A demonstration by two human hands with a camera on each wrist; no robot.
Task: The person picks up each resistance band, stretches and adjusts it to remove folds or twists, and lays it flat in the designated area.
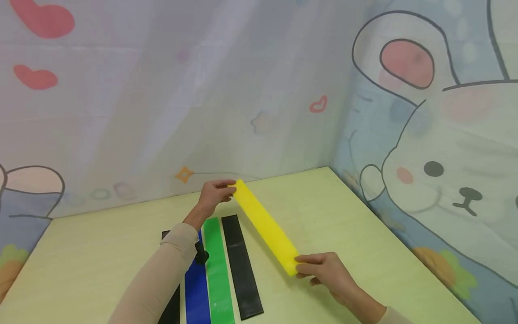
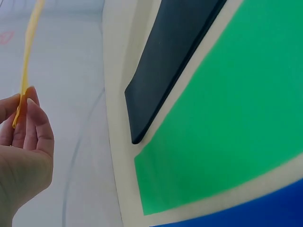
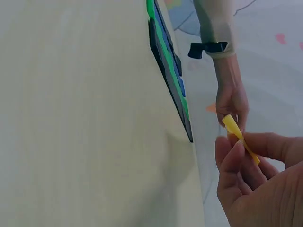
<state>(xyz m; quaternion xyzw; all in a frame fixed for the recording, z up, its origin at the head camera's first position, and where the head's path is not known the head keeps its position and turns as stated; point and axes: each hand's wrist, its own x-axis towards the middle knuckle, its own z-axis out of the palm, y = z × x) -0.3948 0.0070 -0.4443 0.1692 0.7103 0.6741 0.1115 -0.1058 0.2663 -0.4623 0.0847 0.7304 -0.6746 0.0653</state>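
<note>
Right hand: nearest of all, the right hand pinches the near end of the yellow band between thumb and fingers. Its grip is clamped on the band.

Yellow band: it is a long flat strip, held up over the counter. It runs from the right hand, near, to the left hand, far. It looks pulled straight and slants across.

Bands lying down: a blue band, a green band and a black band lie flat side by side on the counter, to the left of the yellow one. One more dark strip peeks out under the left sleeve.

Left hand: the left hand pinches the far end of the yellow band. Its grip is clamped on the band too, with only the fingertips on the thin edge.

What could go wrong: both hands hold just the tips. If they pull harder, I think one end may slip out and snap back at the other hand.

Wall: cloth with hearts and a bunny hangs behind.
</note>
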